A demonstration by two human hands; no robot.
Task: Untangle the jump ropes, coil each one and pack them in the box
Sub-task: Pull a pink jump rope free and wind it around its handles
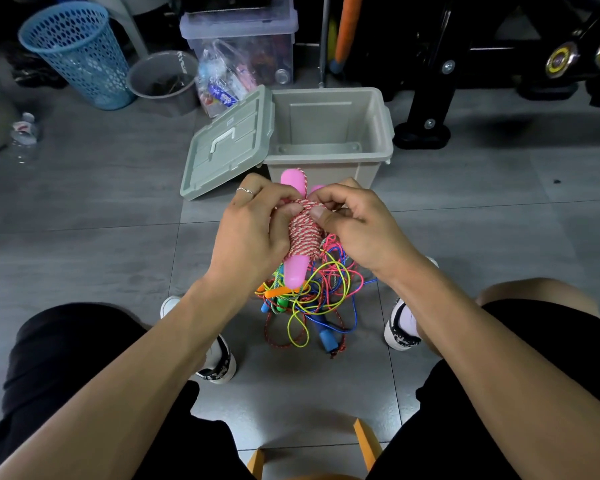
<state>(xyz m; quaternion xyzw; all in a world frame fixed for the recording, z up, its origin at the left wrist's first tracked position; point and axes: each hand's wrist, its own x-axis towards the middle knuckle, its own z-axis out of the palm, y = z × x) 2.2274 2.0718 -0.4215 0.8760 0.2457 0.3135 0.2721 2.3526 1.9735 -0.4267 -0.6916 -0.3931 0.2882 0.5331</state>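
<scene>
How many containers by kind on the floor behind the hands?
Grey open box: 1
Clear lidded bin: 1
Blue mesh basket: 1
Grey bucket: 1
Total: 4

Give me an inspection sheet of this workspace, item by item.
Surface: grey tiled floor.
Job's things: red-and-white rope wound round its pink handles; tangled pile of ropes on the floor below; grey box open, no rope seen inside; lid leaning on its left side.
Clutter: blue basket, grey bucket, clear bin, plastic bottle.
Hands: left hand and right hand both grip the wound rope.
Cables: nothing seen.
Surroundings: black machine behind.
</scene>
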